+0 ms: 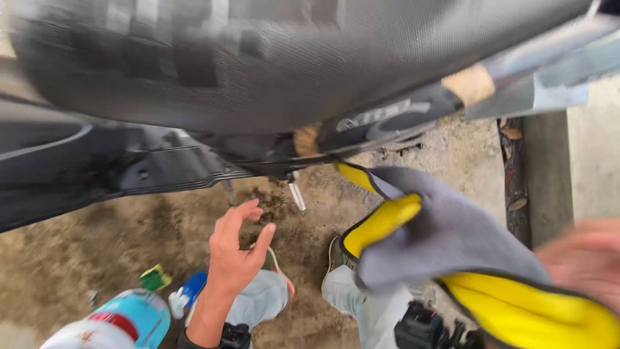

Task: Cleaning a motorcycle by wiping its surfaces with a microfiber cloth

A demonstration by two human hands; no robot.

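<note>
Landmark: I take the black motorcycle seat (258, 58), which fills the top of the head view, as reference for all positions.
Left hand (236, 249): I see one, raised below the seat centre, fingers spread apart and slightly curled, holding nothing, touching nothing.
Right hand (584, 258): I see one, blurred, below the seat's right end, at the frame edge. It meets the cloth's right side; I cannot tell whether the fingers are closed on it.
Cloth (452, 232): one, grey with yellow edging and a yellow inner face, draped below the seat's right half, between the two hands.
Spray bottle (119, 323): one, far below the seat's left part, in the bottom corner; light blue body with a red band on its label, lying tilted.
Blue-and-white nozzle (187, 294): one, just left of the left wrist.
Green and yellow piece (155, 278): one, small, on the ground left of the nozzle; kind unclear.
Ground (116, 239): bare brown soil below the seat.
Knees (361, 304): two, in pale jeans, below the hands.
</note>
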